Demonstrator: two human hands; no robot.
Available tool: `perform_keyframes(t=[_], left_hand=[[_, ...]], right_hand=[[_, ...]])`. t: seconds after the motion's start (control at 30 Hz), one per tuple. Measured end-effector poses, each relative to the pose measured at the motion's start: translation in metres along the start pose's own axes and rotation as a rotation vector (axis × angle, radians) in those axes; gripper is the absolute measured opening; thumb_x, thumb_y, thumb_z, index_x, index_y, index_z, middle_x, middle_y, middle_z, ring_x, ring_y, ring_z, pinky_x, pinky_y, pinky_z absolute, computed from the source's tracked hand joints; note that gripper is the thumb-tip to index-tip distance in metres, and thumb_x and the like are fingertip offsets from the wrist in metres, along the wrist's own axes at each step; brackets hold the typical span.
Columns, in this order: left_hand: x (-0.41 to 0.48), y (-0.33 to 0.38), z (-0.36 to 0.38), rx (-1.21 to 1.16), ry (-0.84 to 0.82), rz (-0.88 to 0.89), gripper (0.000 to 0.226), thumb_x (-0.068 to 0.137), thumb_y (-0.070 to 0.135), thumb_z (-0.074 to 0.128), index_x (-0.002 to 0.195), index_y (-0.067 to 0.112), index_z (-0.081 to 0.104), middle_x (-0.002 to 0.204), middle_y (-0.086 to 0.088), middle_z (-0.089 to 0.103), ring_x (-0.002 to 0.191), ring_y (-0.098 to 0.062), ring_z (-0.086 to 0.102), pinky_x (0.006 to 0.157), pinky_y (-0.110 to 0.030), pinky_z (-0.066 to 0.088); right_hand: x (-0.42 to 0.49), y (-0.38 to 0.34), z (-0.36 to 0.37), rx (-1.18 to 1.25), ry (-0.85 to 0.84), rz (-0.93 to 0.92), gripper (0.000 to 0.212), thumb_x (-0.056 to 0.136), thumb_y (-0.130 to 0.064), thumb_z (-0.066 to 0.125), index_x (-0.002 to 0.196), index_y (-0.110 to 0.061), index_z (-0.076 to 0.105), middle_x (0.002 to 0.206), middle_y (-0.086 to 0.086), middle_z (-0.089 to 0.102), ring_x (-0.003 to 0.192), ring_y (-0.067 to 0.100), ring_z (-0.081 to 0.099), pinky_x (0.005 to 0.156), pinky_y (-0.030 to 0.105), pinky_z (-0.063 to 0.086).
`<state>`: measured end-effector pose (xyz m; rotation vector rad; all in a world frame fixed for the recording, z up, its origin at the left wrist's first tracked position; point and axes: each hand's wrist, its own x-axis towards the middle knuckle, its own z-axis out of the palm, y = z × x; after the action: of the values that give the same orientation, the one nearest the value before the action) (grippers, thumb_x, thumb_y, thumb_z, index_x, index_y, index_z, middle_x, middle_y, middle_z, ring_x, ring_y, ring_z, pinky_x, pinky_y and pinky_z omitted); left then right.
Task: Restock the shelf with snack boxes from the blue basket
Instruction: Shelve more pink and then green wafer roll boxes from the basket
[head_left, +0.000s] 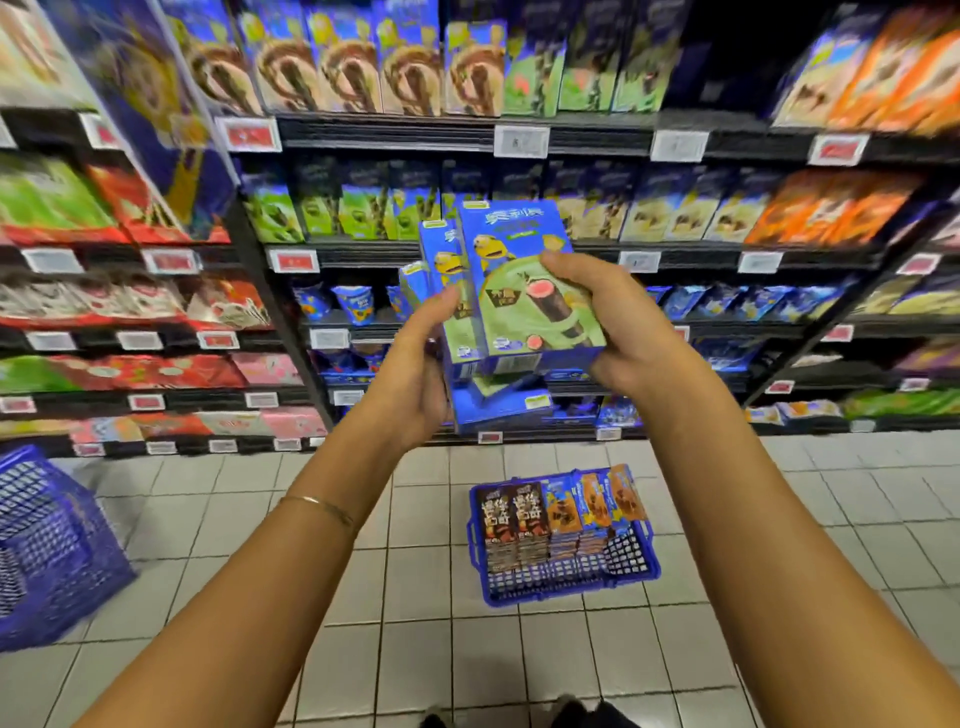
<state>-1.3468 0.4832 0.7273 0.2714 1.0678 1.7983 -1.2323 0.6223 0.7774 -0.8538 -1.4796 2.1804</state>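
I hold a stack of blue-and-green snack boxes (511, 291) upright in front of the shelf (467, 249). My left hand (421, 364) grips the stack from the left and below. My right hand (613, 317) clasps the front box on its right side. The blue basket (566, 577) sits on the tiled floor below my hands, holding brown and orange snack boxes (561, 512) stood on end. Matching green boxes (363, 210) stand on the shelf row behind the stack.
A second blue basket (47, 545) lies at the left edge of the floor. Shelves of red and pink packs (130, 301) fill the left bay, orange boxes (831, 205) the right. My feet (571, 714) show at the bottom edge.
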Motion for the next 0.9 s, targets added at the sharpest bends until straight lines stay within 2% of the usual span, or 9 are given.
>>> perform_keyframes(t=[0.17,0.27,0.33,0.47,0.6,0.67,0.77,0.83,0.9], left_hand=[[0.038,0.028,0.037,0.090,0.013,0.178,0.039,0.104,0.036,0.053,0.130,0.013,0.071,0.118,-0.012,0.079,0.102,-0.028,0.078,0.081,-0.040,0.065],[0.068,0.052,0.072,0.152,-0.029,0.269,0.030,0.103,0.038,0.056,0.106,0.024,0.083,0.112,-0.006,0.081,0.098,-0.025,0.079,0.078,-0.037,0.065],[0.088,0.066,0.095,0.180,-0.072,0.319,0.032,0.101,0.040,0.056,0.098,0.027,0.086,0.107,-0.003,0.082,0.094,-0.022,0.080,0.073,-0.035,0.064],[0.129,0.090,0.142,0.183,-0.072,0.399,0.035,0.091,0.047,0.062,0.103,0.024,0.086,0.112,-0.009,0.081,0.096,-0.025,0.080,0.076,-0.037,0.064],[0.159,0.111,0.177,0.175,-0.048,0.455,0.034,0.087,0.046,0.068,0.105,0.022,0.084,0.114,-0.010,0.081,0.095,-0.025,0.080,0.070,-0.034,0.063],[0.171,0.121,0.188,0.163,-0.040,0.491,0.031,0.084,0.045,0.071,0.104,0.024,0.084,0.111,-0.007,0.081,0.092,-0.023,0.080,0.068,-0.033,0.063],[0.192,0.138,0.195,0.165,-0.024,0.557,0.036,0.085,0.043,0.068,0.110,0.021,0.083,0.116,-0.009,0.080,0.101,-0.025,0.079,0.080,-0.040,0.066],[0.205,0.151,0.197,0.168,0.009,0.578,0.062,0.083,0.042,0.069,0.136,0.011,0.068,0.135,-0.015,0.071,0.121,-0.034,0.071,0.102,-0.053,0.058],[0.218,0.166,0.199,0.167,0.008,0.619,0.080,0.079,0.041,0.072,0.148,0.006,0.055,0.144,-0.019,0.064,0.131,-0.040,0.063,0.110,-0.057,0.051]], right_hand=[[0.024,-0.046,-0.011,0.053,0.000,-0.117,0.025,0.095,-0.034,0.066,0.102,-0.014,0.079,0.112,0.012,0.076,0.103,0.031,0.073,0.098,0.052,0.052],[0.042,-0.085,-0.024,0.030,0.023,-0.219,0.040,0.095,-0.033,0.067,0.121,-0.002,0.070,0.117,0.017,0.074,0.111,0.038,0.069,0.102,0.062,0.049],[0.055,-0.112,-0.034,-0.003,0.009,-0.291,0.039,0.096,-0.032,0.066,0.119,-0.001,0.070,0.112,0.016,0.075,0.107,0.036,0.071,0.100,0.059,0.052],[0.083,-0.166,-0.059,-0.040,-0.028,-0.390,0.030,0.096,-0.035,0.066,0.105,-0.007,0.074,0.108,0.014,0.077,0.104,0.035,0.073,0.087,0.047,0.057],[0.110,-0.209,-0.073,-0.083,-0.022,-0.441,0.048,0.093,-0.039,0.068,0.117,0.003,0.068,0.114,0.019,0.074,0.109,0.040,0.070,0.101,0.063,0.049],[0.125,-0.227,-0.077,-0.151,-0.025,-0.481,0.049,0.092,-0.042,0.068,0.113,0.002,0.069,0.106,0.015,0.077,0.105,0.037,0.072,0.101,0.060,0.050],[0.147,-0.254,-0.080,-0.196,-0.012,-0.560,0.048,0.091,-0.043,0.066,0.107,0.001,0.072,0.101,0.013,0.078,0.102,0.035,0.073,0.097,0.053,0.052],[0.168,-0.272,-0.084,-0.141,0.020,-0.572,0.047,0.094,-0.039,0.065,0.111,0.005,0.070,0.107,0.018,0.076,0.107,0.040,0.070,0.098,0.057,0.050],[0.188,-0.289,-0.089,-0.089,0.084,-0.544,0.043,0.097,-0.037,0.062,0.113,0.002,0.070,0.109,0.017,0.076,0.109,0.040,0.069,0.100,0.059,0.049]])
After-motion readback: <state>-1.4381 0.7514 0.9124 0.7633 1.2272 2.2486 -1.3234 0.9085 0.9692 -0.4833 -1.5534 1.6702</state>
